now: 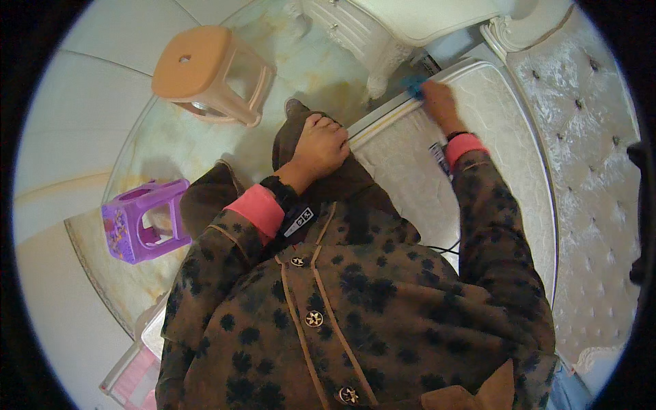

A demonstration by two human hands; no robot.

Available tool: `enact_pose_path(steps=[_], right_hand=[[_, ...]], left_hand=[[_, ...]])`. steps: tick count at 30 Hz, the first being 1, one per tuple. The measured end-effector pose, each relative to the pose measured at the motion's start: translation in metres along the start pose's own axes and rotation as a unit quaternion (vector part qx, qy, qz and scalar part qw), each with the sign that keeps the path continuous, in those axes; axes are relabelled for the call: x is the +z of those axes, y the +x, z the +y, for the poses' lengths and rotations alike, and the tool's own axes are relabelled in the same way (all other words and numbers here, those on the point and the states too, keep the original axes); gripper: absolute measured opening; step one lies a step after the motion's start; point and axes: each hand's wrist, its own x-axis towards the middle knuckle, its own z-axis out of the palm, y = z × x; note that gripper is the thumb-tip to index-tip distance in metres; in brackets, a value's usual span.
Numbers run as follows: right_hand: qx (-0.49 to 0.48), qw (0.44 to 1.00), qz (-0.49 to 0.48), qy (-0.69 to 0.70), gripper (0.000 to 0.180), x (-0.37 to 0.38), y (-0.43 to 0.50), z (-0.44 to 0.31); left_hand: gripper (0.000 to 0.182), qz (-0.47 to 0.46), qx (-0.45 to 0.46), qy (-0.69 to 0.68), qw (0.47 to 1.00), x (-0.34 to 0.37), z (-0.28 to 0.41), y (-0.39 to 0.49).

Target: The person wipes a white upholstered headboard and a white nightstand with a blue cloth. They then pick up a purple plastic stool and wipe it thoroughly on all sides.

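My right hand is closed around a blurred blue item, perhaps a cloth or a brush; its exact kind is unclear. It is at the outer edge of a cream patterned mattress. White and yellow piping runs along that edge. My left hand rests on my trousered knee, fingers curled under and nothing seen in them. The knee is beside the mattress edge. A strip with printed codes sits by the left cuff, and another printed strip is beside the right cuff.
A tufted silvery headboard borders the mattress. A carved white nightstand stands close beyond my right hand. On the glossy floor are an orange-topped stool and a purple stool. A black cable crosses the mattress.
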Motion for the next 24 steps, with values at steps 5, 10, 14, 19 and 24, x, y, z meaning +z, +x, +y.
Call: enact_pose_path(steps=[5,10,14,19,24], right_hand=[[0.016,0.993,0.070,0.092,0.023,-0.003,-0.011,-0.016],[-0.197,0.937,0.027,0.286,0.036,0.005,-0.085,-0.112],[-0.110,0.957,0.070,0.260,0.036,-0.010,-0.161,-0.060],[0.243,0.964,0.037,0.100,0.038,-0.037,-0.264,0.019],[0.308,0.942,-0.037,0.132,0.054,-0.017,-0.268,-0.026]], left_hand=[[0.015,0.001,0.004,-0.011,1.000,0.000,0.004,0.006],[0.014,-0.018,0.020,-0.071,0.997,-0.005,-0.005,0.002],[0.015,0.007,0.077,-0.106,0.991,-0.007,-0.019,-0.009],[0.016,0.018,0.088,-0.163,0.983,-0.008,-0.027,-0.014],[0.022,0.034,0.036,-0.304,0.951,-0.034,-0.048,-0.037]])
